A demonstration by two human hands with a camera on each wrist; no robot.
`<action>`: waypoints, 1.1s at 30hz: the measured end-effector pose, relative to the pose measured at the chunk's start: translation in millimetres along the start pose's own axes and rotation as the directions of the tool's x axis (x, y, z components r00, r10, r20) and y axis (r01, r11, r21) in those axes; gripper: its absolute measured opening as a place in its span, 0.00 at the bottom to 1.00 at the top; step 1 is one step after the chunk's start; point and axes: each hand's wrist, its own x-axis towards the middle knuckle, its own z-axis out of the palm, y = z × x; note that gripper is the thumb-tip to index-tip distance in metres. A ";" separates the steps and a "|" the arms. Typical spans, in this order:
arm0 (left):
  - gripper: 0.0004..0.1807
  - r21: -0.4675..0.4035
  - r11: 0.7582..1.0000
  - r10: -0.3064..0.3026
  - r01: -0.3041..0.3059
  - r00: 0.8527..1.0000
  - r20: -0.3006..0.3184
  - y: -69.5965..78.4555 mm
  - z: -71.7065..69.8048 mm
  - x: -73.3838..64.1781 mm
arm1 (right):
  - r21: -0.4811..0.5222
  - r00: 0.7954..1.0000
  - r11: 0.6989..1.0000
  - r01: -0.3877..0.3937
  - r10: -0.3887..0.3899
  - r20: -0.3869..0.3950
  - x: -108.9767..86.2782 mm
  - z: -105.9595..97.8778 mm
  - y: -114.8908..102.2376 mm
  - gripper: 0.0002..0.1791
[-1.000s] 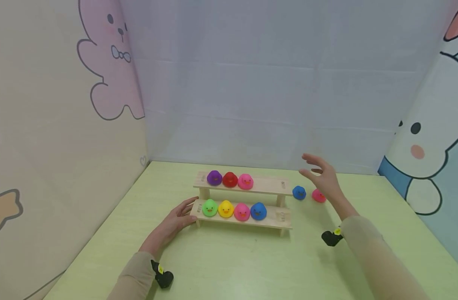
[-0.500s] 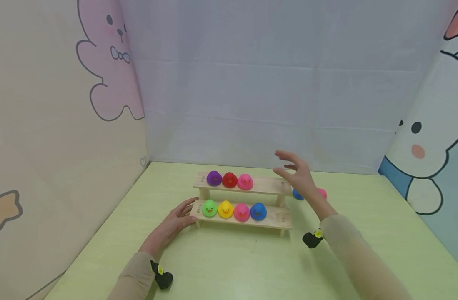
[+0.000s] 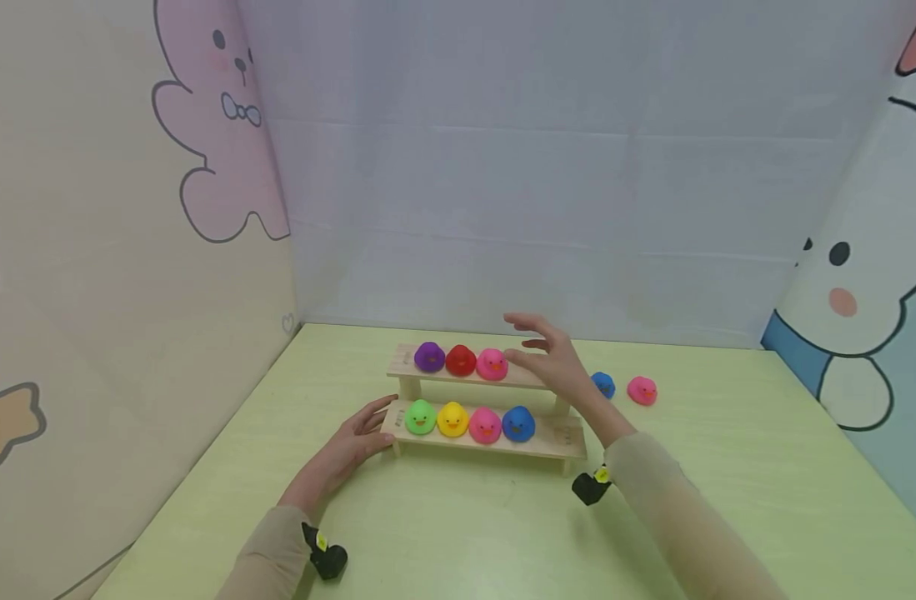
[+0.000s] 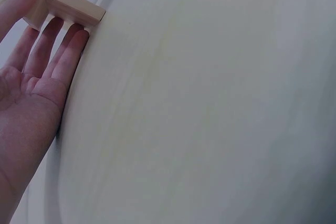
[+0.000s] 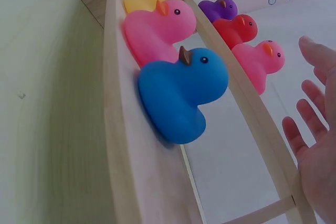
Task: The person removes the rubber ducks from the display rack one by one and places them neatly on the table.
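Observation:
A two-tier wooden display rack (image 3: pixel 555 433) stands on the table. My left hand (image 3: pixel 356 437) holds its left end, thumb on the lower board and fingers against the end piece in the left wrist view. Green (image 3: pixel 420 417), yellow (image 3: pixel 452 420), pink (image 3: pixel 484 426) and blue (image 3: pixel 518 424) rubber ducks line the lower board. Purple (image 3: pixel 430 357), red (image 3: pixel 461 361) and pink (image 3: pixel 492 364) rubber ducks sit on the upper one. Over the upper board's right part, my right hand (image 3: pixel 558 362) is spread with nothing in it, thumb tip close beside the upper pink duck.
To the right of the rack, a blue rubber duck (image 3: pixel 603 385) and a pink rubber duck (image 3: pixel 643 391) lie on the pale green table (image 3: pixel 728 467). Behind the table hangs a white curtain (image 3: pixel 458 208), with cartoon-printed walls on both sides.
My right hand has moved left from above the loose ducks to over the upper board, near its pink duck. The left hand stays at the rack's end.

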 end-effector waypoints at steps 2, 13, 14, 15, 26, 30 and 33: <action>0.42 0.001 1.000 -0.001 0.001 1.000 0.002 1.0 0.8 0.1 | 0.002 1.000 1.000 -0.020 0.020 0.024 -0.9 1.2 0.1 0.31; 0.42 0.017 1.000 -0.006 0.006 1.000 -0.007 5.3 2.4 -1.2 | -0.084 0.979 0.992 -0.096 0.110 0.169 0.2 1.2 0.1 0.29; 0.42 0.023 1.000 -0.006 0.006 1.000 -0.011 5.2 2.6 -1.5 | -0.092 0.978 0.991 -0.100 0.115 0.175 0.4 1.6 0.4 0.29; 0.42 0.025 1.000 -0.003 0.004 1.000 -0.014 5.1 3.1 -2.0 | -0.102 0.977 0.990 -0.101 0.118 0.179 0.3 1.9 0.4 0.29; 0.43 0.173 0.983 0.087 -0.060 0.984 -0.158 6.0 21.0 -8.2 | -0.162 0.968 0.979 -0.124 0.156 0.197 -1.1 2.7 -0.2 0.24; 0.42 0.163 0.985 0.081 -0.048 0.976 -0.202 5.2 25.0 -9.3 | -0.178 0.966 0.975 -0.131 0.166 0.197 -1.6 3.4 -1.3 0.24; 0.42 0.154 0.987 0.083 -0.053 0.977 -0.195 4.7 25.1 -10.8 | -0.173 0.965 0.975 -0.139 0.173 0.199 -1.9 4.2 -2.2 0.24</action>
